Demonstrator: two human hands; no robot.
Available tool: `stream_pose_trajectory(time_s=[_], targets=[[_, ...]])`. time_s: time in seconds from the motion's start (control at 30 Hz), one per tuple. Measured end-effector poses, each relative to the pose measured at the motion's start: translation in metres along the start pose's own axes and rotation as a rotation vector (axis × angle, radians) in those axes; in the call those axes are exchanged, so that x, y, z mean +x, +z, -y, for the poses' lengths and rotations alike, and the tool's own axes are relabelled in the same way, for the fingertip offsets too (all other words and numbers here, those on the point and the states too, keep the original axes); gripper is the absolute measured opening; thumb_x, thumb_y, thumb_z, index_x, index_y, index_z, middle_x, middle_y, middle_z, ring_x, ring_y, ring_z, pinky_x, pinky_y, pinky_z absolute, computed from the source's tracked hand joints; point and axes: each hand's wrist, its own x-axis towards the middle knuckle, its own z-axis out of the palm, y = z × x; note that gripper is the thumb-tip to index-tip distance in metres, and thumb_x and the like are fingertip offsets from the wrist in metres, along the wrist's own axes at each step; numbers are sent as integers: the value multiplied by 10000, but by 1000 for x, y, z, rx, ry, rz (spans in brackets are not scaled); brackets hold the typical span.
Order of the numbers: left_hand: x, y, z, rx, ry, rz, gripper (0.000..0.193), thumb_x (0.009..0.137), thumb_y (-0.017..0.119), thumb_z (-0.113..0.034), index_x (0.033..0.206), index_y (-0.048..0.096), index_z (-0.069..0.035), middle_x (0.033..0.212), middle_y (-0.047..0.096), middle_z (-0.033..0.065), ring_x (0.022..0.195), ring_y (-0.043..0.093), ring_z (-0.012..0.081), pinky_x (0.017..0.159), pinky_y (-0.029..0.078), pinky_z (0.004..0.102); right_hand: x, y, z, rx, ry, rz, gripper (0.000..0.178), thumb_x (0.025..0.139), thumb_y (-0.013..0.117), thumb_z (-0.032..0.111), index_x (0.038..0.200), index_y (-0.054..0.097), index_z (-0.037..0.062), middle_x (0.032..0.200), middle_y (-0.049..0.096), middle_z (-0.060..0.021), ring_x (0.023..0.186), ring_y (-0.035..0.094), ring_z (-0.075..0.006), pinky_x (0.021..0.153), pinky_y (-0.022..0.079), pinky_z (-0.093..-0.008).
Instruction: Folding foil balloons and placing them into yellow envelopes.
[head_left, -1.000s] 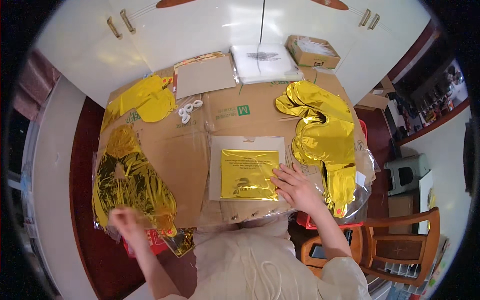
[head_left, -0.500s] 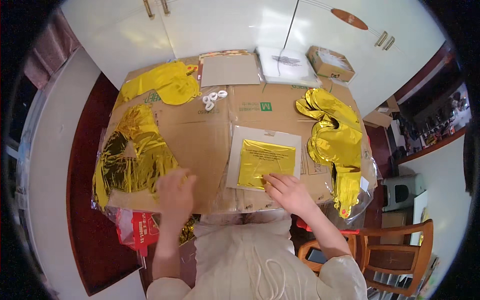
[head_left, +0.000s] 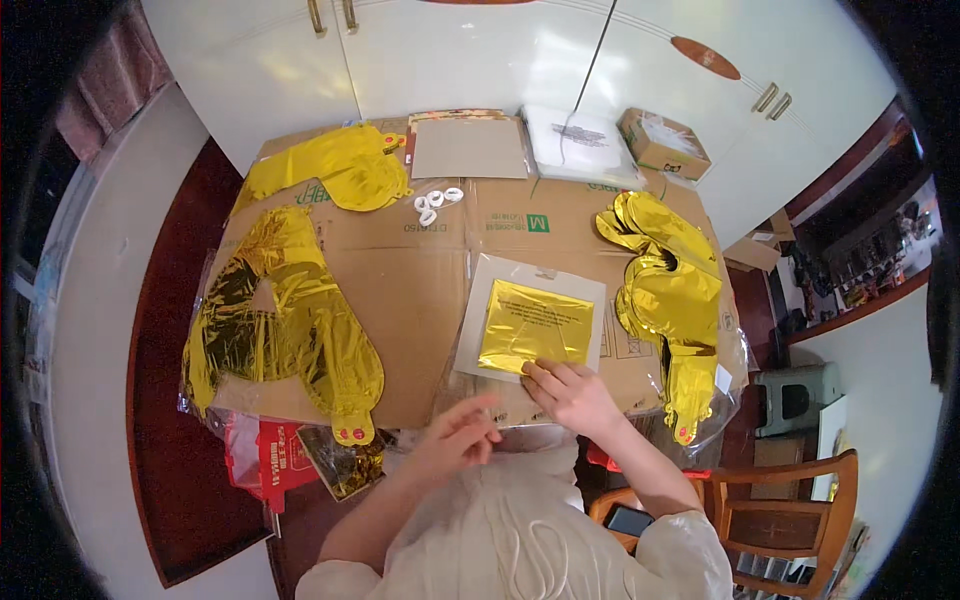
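A folded gold foil balloon with small dark print lies on a pale backing card near the table's front edge. At its lower edge, my right hand is closed, thumb and fingers pinching the foil. My left hand hovers to the left of the card by the front edge, fingers loosely bent and apart, with nothing in it. Flattened gold foil balloons lie around: a large A-shaped one on the left, a curved one at the far left, and a bundled stack on the right.
Cardboard covers the table. Several white rings sit near the middle back. Behind are a grey board, a white plastic-wrapped stack and a small carton. A wooden chair stands at right; a red bag hangs at left.
My left hand has come away from the A-shaped balloon and moved right toward the card. My right hand now pinches the folded balloon's lower edge, and the card is slightly tilted.
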Motion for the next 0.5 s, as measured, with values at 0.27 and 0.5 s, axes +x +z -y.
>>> stream_pose_trajectory(time_s=[0.27, 0.5], targets=[[28, 32, 34, -886, -128, 34, 357, 953, 528, -42, 1308, 529, -80, 932, 670, 159, 629, 586, 133, 566, 458, 241, 0, -5, -2, 26, 17, -45, 304, 731, 671, 128, 1022, 715, 53, 1124, 661, -54, 993, 649, -194, 761, 545, -304], [36, 36, 31, -851, -72, 86, 276, 944, 539, -45, 1217, 569, -79, 933, 675, 110, 607, 605, 136, 575, 499, 212, 0, -4, -7, 46, 21, -54, 313, 720, 660, 140, 1015, 709, 47, 1149, 648, -58, 1003, 636, -195, 756, 542, -304]])
